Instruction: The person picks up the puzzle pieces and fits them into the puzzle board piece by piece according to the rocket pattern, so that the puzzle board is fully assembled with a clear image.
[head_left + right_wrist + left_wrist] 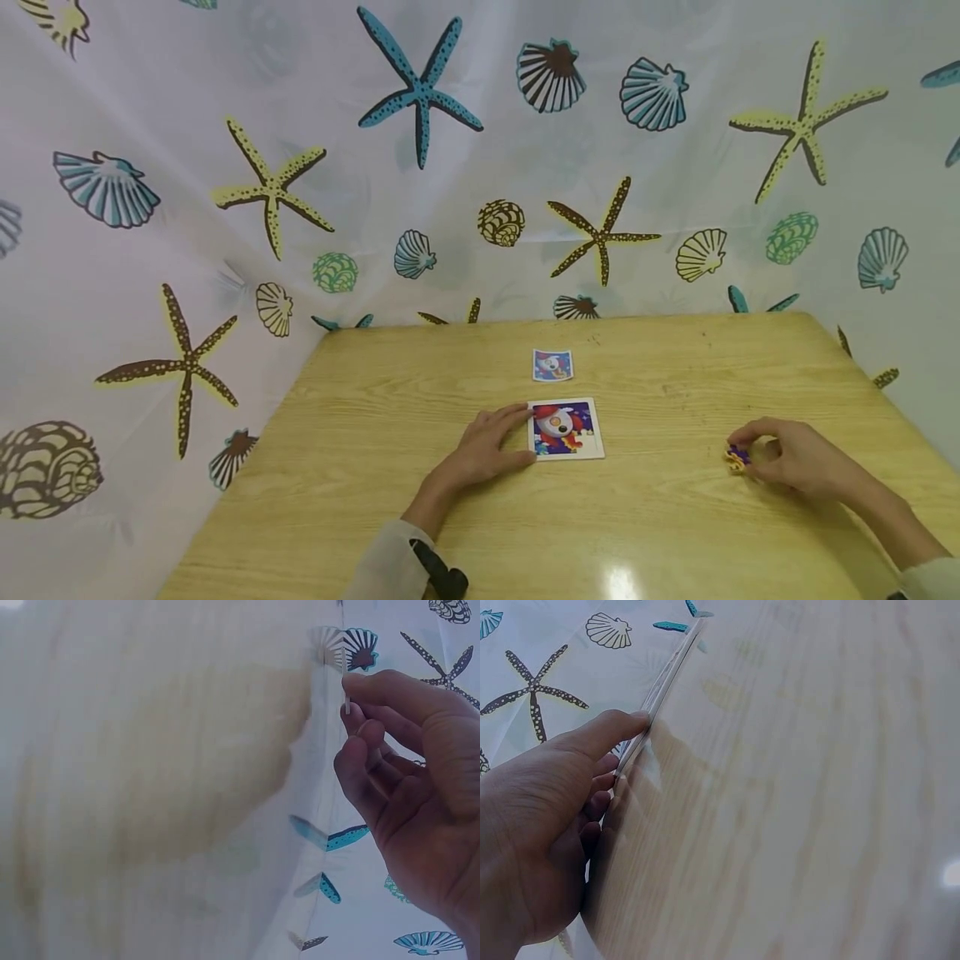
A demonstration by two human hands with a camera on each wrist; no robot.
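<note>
A square jigsaw puzzle in a white frame (598, 433) lies on the table, showing a red and white rocket-like picture on dark blue with a pale area at its lower right. My left hand (483, 450) rests at its left side, fingertips on the upper edge area and thumb by the lower left corner, the fingers extended. Off to the right, my right hand (806, 458) pinches a small purple and yellow puzzle piece (737, 458) between thumb and fingers, just over the table. Seen edge-on in the right wrist view, the piece is a thin pale strip (346, 696).
A small picture card (552, 365) with a similar image lies behind the puzzle. The wooden table (420, 375) meets a hanging white cloth (465, 183) printed with starfish and shells at the back and sides. A black strap (438, 571) sits on the left sleeve.
</note>
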